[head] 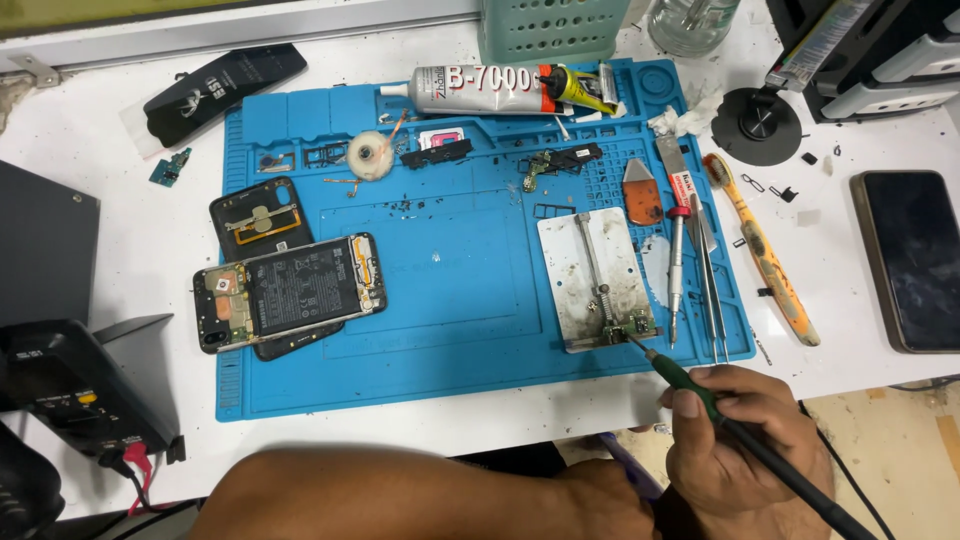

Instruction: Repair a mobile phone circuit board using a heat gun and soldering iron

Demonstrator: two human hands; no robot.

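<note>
My right hand point(735, 445) is clenched around a soldering iron point(745, 430) with a green grip and black cable, held like a pen. Its tip touches a small green circuit board point(634, 326) clamped at the lower right corner of a metal holder plate point(592, 275). The plate lies on the right part of a blue work mat point(470, 330) on the white counter point(130, 200).

My left hand point(600, 505) is mostly hidden at the bottom edge, forearm lying across the front of the counter; can't tell if it's gripping anything.

Just right of the plate: a screwdriver point(677, 270) with a red collar, tweezers point(710, 290), and a metal pry tool point(642, 192). An orange toothbrush point(765, 255) lies off the mat, and a dark phone point(912, 260) sits face up near the right edge.

On the mat's left side, an opened phone point(290, 292) with its battery showing rests on a black back cover point(260, 218). A glue tube point(480, 88) lies along the mat's top edge. A black meter point(75, 390) with red lead sits at bottom left.
</note>
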